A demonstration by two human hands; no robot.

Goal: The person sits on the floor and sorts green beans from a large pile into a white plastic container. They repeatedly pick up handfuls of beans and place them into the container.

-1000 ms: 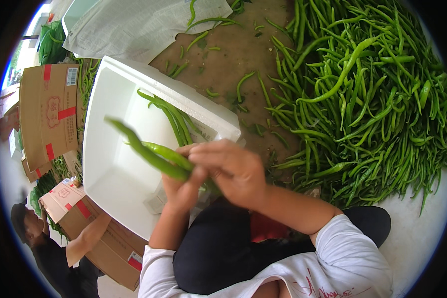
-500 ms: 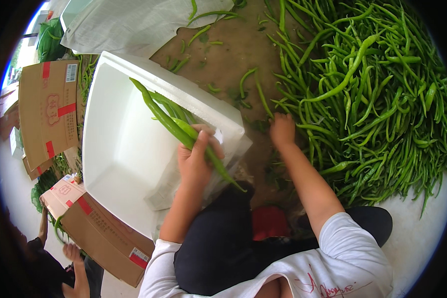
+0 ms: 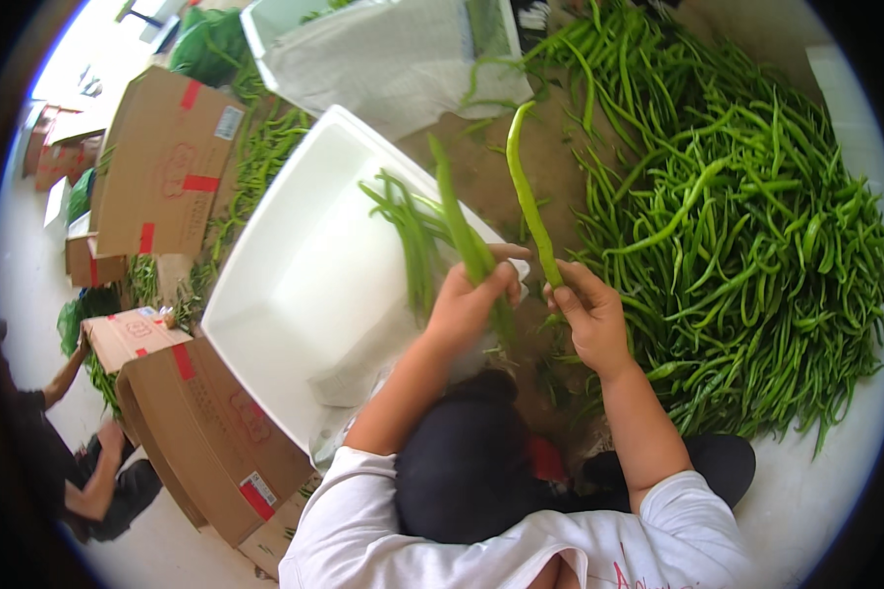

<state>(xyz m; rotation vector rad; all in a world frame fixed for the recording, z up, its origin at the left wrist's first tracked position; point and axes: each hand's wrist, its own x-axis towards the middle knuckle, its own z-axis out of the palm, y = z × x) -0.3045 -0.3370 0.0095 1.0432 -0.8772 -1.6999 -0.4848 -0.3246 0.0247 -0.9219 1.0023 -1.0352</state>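
Note:
My left hand (image 3: 474, 297) is closed round a small bunch of long green chili peppers (image 3: 450, 196), held over the right rim of a white foam box (image 3: 309, 285). Several peppers of the bunch hang out to the left over the box's inside. Close beside it, my right hand (image 3: 591, 312) pinches one long, pale green chili pepper (image 3: 526, 191) near its lower end, its tip pointing up. To the right spreads a large heap of green chili peppers (image 3: 746, 255).
Cardboard boxes with red tape (image 3: 167, 167) stand at the left, another brown box (image 3: 216, 432) nearer. A co-worker (image 3: 88, 461) sits at the lower left. Behind lies a second white box draped with a pale sheet (image 3: 393, 69). Loose peppers (image 3: 265, 147) lie behind the foam box.
My right hand has come up from the heap's edge with a single pepper and is now beside the left hand. The left hand has moved right with its bunch. The view has shifted.

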